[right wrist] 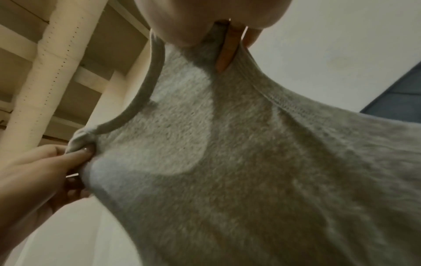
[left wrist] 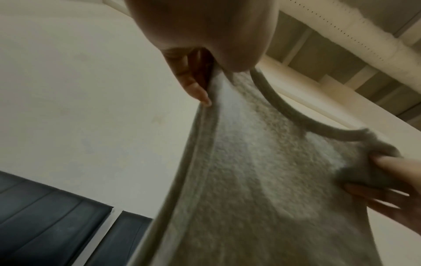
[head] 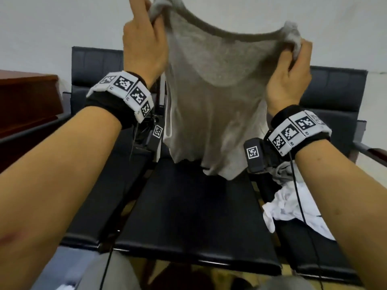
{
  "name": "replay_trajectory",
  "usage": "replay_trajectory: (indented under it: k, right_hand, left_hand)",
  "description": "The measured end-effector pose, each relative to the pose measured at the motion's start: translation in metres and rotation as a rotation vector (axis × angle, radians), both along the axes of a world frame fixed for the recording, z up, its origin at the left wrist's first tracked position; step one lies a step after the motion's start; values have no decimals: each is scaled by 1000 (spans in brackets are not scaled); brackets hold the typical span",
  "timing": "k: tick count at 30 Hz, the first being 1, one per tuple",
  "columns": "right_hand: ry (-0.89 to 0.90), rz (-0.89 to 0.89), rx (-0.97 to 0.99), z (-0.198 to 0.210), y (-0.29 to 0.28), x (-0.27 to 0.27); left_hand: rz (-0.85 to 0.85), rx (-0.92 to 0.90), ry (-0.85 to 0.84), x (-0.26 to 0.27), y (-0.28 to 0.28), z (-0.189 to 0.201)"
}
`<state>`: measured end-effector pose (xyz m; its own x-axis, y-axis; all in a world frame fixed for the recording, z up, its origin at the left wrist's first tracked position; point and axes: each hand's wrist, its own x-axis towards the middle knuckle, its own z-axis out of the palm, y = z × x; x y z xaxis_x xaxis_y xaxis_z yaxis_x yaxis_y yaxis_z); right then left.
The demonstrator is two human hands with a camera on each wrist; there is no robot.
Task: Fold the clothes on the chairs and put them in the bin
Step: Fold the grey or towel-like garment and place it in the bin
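The left hand (head: 144, 42) is raised at about 11 o'clock in the head view, its fingers curled round one bunched shoulder strap of a grey tank top (head: 211, 101). The right hand (head: 290, 78) sits at about 1 o'clock, a little lower, and pinches the other bunched strap between thumb and fingers. The two hands are held well apart, so the neckline hangs in a shallow curve between them and the body of the garment drops straight down from both grips.

In the left wrist view a fingertip (left wrist: 203, 98) presses the fabric's side hem, while the far strap shows gripped at 3 o'clock. The right wrist view shows the same cloth fanning downward from the palm, with the other hand clutching its strap at 9 o'clock.

Both forearms reach forward and upward, backs of the hands toward the camera, each wrist wrapped in a black band carrying white marker tiles (head: 129, 91).

The lower hem of the top hangs just above the seat of a dark chair (head: 188, 216) at 6 o'clock. On the neighbouring chair (head: 335, 97) at 4 o'clock lies a crumpled pile of white and grey clothes (head: 289, 206). A reddish wooden cabinet (head: 27, 101) stands at 9 o'clock, against a pale wall.
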<state>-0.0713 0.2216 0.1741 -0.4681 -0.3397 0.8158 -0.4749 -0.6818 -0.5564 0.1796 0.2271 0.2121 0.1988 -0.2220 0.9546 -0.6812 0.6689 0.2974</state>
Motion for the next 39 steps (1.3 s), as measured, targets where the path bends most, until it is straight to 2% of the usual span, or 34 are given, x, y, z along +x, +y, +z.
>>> replay_trajectory:
  k: [4, 6, 9, 11, 13, 16, 18, 20, 22, 25, 27, 29, 31, 33, 36, 38, 39]
  right_hand:
    - [-30, 17, 71, -31, 20, 1]
    - [-18, 23, 193, -50, 18, 1]
    - [127, 4, 543, -92, -5, -1]
    - [243, 68, 836, -133, -27, -2]
    - [286, 166, 1104, -184, -52, -5]
    - [243, 291, 1358, -256, -77, -14]
    - [313, 291, 1471, -294, -91, -23]
    - [376, 305, 1539, -327, -112, -33]
    - [343, 328, 1543, -341, -128, -41]
    - [179, 298, 1413, -344, -154, -47]
    - [-8, 294, 1303, -337, -171, -47]
    - [-126, 202, 1276, -339, -189, -53]
    - [30, -30, 1464, -345, -200, -59]
    - [178, -145, 1634, -358, -207, -62]
    - [289, -111, 1653, -370, -220, -62]
    - [324, -141, 1599, -366, -229, -61]
    - [280, -175, 1555, -363, -233, -63]
  left_hand:
    - [-99, 155, -31, 11, 21, -36]
    - [-153, 302, -12, 13, 16, -60]
    - [-165, 643, -57, 13, -13, -110]
    - [-177, 921, -163, 13, -35, -155]
    - [-234, 1166, -249, 11, -57, -206]
    - [-262, 1455, -304, 14, -83, -279]
    - [-273, 1559, -284, 18, -95, -316]
    - [-280, 1618, -281, 22, -113, -343]
    - [-290, 1628, -261, 25, -133, -357]
    - [-316, 1545, -80, 24, -167, -361]
    - [-349, 1478, 73, 21, -190, -358]
    - [-262, 1417, 109, 20, -210, -358]
    - [-5, 1354, 27, 22, -230, -366]
    - [142, 1405, -36, 23, -246, -377]
    - [192, 1569, -147, 21, -262, -391]
    - [208, 1549, -150, 22, -267, -396]
    - [202, 1511, -133, 23, -269, -399]
